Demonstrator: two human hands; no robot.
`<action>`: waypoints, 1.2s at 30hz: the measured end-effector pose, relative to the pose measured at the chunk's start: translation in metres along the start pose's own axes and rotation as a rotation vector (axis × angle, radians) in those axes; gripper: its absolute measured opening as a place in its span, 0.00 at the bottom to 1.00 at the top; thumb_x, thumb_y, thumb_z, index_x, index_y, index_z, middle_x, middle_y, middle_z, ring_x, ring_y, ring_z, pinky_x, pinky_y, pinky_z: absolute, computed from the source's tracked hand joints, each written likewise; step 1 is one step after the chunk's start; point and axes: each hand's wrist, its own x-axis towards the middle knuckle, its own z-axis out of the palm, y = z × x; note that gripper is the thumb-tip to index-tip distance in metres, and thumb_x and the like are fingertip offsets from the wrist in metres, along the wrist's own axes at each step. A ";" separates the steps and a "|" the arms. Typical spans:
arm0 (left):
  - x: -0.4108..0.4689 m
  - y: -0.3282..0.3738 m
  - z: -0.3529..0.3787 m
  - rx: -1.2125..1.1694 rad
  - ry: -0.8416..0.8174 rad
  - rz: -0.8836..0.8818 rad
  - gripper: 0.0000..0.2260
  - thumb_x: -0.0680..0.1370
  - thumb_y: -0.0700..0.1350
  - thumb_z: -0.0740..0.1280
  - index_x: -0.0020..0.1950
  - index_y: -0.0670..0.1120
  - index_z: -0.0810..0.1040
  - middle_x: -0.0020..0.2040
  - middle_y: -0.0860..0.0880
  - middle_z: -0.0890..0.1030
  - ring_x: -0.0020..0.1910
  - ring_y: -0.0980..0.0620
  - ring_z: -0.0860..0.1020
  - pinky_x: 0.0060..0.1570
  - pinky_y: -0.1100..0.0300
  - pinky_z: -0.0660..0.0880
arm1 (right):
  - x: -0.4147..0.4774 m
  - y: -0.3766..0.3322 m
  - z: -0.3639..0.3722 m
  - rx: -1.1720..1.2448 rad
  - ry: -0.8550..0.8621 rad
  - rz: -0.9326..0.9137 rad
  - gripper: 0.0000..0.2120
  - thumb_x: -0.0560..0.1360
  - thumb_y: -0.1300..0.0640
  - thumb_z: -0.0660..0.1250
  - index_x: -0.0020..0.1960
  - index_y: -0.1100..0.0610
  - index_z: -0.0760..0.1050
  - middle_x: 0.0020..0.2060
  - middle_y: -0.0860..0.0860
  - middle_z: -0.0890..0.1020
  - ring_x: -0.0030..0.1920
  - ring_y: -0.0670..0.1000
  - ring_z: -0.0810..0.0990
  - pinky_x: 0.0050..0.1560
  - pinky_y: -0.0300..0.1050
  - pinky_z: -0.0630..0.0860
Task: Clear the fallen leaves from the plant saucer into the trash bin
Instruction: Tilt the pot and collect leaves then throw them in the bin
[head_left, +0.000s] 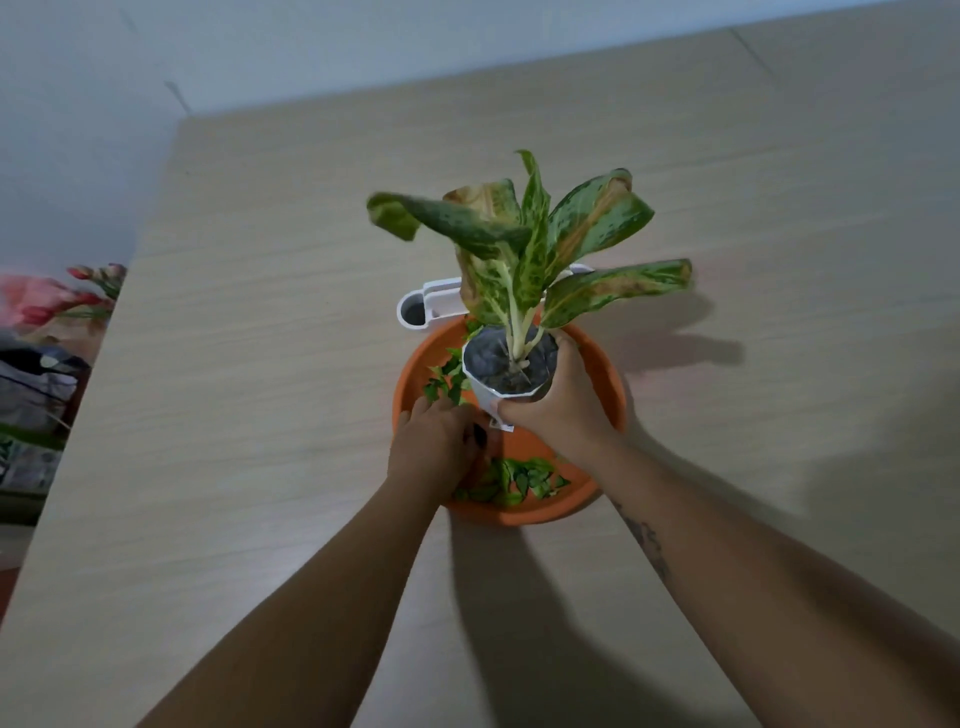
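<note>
On the counter (270, 364), the task looked barely begun: green leaves (511, 480) lay scattered in the orange saucer (605, 371), some near the front rim and more at the back left. The right hand (558, 410) was closed around the white pot (506, 376), which held dark soil and a variegated plant (524, 244); whether the pot was lifted or resting in the saucer could not be told. The left hand (436, 447) reached into the saucer among the leaves, its grip hidden. A white bin (426, 306) stood just behind the saucer; no leaves showed in the part visible.
</note>
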 end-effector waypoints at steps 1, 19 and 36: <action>-0.003 -0.001 -0.003 0.050 -0.037 0.030 0.09 0.76 0.50 0.63 0.54 0.51 0.78 0.54 0.50 0.78 0.56 0.46 0.70 0.56 0.51 0.67 | 0.001 0.000 0.000 -0.013 -0.006 -0.005 0.57 0.49 0.32 0.77 0.71 0.49 0.59 0.67 0.47 0.72 0.66 0.48 0.74 0.63 0.52 0.75; -0.020 0.001 0.005 -0.222 -0.267 0.083 0.20 0.71 0.53 0.69 0.61 0.49 0.76 0.61 0.47 0.77 0.60 0.45 0.74 0.60 0.50 0.73 | -0.040 0.014 -0.018 -0.755 -0.443 -0.029 0.34 0.67 0.45 0.74 0.69 0.54 0.68 0.66 0.53 0.66 0.67 0.58 0.63 0.64 0.51 0.68; -0.010 0.020 0.005 -0.803 0.179 -0.074 0.41 0.68 0.58 0.75 0.74 0.53 0.57 0.67 0.59 0.69 0.64 0.63 0.68 0.59 0.72 0.65 | -0.044 0.019 -0.026 -0.945 -0.300 -0.300 0.20 0.76 0.47 0.63 0.64 0.56 0.72 0.61 0.51 0.71 0.63 0.55 0.69 0.57 0.50 0.73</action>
